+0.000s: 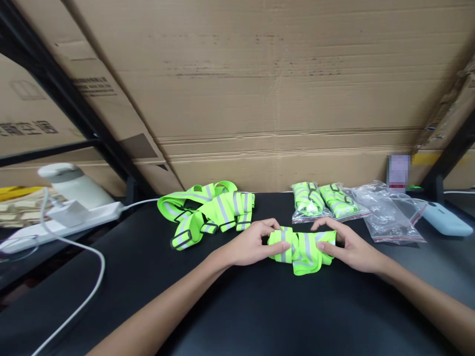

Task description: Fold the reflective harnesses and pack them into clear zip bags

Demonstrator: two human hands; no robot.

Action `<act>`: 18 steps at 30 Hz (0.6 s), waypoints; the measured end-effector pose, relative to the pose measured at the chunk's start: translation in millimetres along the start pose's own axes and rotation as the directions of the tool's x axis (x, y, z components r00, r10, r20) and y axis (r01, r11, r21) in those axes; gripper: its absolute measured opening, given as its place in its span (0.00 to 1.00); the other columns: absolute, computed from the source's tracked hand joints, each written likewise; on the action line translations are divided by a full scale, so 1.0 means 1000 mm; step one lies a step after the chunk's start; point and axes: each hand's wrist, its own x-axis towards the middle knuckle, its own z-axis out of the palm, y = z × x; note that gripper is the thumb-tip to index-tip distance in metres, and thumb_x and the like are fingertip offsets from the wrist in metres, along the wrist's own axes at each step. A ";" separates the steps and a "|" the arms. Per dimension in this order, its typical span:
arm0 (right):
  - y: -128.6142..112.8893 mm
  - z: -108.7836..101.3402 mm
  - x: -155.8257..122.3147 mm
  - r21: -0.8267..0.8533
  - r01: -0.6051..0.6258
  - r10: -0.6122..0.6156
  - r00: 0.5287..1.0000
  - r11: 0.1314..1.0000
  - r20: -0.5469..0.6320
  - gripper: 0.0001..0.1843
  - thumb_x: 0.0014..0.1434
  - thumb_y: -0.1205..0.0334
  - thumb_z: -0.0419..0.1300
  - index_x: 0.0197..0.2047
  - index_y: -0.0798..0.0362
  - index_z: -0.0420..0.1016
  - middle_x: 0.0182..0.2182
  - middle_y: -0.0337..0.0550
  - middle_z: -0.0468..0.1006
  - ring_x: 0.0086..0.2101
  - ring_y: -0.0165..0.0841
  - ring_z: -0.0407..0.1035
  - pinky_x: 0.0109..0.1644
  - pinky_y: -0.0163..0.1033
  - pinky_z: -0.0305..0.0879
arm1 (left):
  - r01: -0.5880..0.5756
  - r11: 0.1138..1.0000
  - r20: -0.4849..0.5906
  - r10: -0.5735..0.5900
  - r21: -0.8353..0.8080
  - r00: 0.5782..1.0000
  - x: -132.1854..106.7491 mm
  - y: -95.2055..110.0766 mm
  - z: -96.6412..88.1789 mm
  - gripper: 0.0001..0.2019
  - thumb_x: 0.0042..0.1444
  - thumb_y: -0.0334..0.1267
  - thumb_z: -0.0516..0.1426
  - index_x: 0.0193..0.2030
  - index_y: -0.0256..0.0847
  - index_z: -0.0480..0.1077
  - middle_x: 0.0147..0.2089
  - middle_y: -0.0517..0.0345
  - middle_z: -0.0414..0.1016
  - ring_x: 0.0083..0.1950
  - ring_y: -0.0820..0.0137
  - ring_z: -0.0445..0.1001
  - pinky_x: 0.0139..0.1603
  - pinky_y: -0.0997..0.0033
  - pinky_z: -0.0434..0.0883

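A neon-yellow reflective strap (pixel 306 249) with silver stripes lies folded into a bundle on the black table. My left hand (pixel 258 242) grips its left end, thumb on top and fingers behind. At the right end, my right hand (pixel 347 245) pinches the bundle with the thumb in front and the index finger arched over the back edge. One fold of the strap hangs loose toward me. Left of the bundle lies a loose pile of similar straps (pixel 218 207) with black buckles.
Behind my right hand are two packed bags of straps (pixel 308 198) (pixel 338 200) and clear zip bags (pixel 389 212). A light blue device (pixel 447 220) lies at right. A power strip (pixel 67 222), white cable (pixel 100 269) and bottle (pixel 77 183) are at left. Cardboard (pixel 274 99) walls the back.
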 end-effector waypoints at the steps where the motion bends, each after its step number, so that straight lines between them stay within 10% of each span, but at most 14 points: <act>1: 0.000 0.001 0.000 0.022 -0.010 0.010 1.000 1.000 0.007 0.16 0.67 0.48 0.58 0.52 0.46 0.65 0.36 0.37 0.68 0.28 0.29 0.62 0.30 0.34 0.62 | 0.013 0.999 -0.014 -0.014 -0.044 1.000 0.001 -0.002 0.000 0.17 0.61 0.52 0.60 0.36 0.38 0.76 0.44 0.54 0.71 0.41 0.68 0.73 0.41 0.70 0.71; 8: 0.003 0.004 0.005 0.026 -0.033 0.034 0.999 0.999 -0.015 0.17 0.67 0.44 0.57 0.49 0.47 0.66 0.30 0.34 0.64 0.23 0.27 0.55 0.25 0.32 0.53 | 0.057 0.963 -0.062 -0.076 -0.264 0.995 0.004 -0.009 0.003 0.19 0.59 0.47 0.63 0.53 0.41 0.71 0.46 0.54 0.74 0.45 0.67 0.75 0.46 0.65 0.74; 13: 0.006 0.004 0.005 -0.119 -0.047 0.032 0.991 0.992 -0.127 0.16 0.69 0.46 0.55 0.53 0.46 0.65 0.23 0.30 0.57 0.19 0.27 0.49 0.21 0.33 0.46 | -0.043 0.997 -0.181 0.030 -0.068 0.983 0.004 -0.005 0.010 0.17 0.65 0.47 0.58 0.56 0.42 0.73 0.52 0.49 0.72 0.43 0.69 0.74 0.37 0.72 0.72; 18: 0.013 0.005 0.007 -0.319 0.055 -0.120 0.975 0.946 -0.187 0.11 0.69 0.52 0.55 0.43 0.48 0.73 0.40 0.44 0.73 0.29 0.31 0.65 0.25 0.35 0.58 | -0.075 0.991 -0.176 0.094 0.113 0.980 0.003 -0.002 0.013 0.16 0.68 0.47 0.55 0.55 0.43 0.77 0.49 0.49 0.75 0.41 0.69 0.75 0.35 0.73 0.71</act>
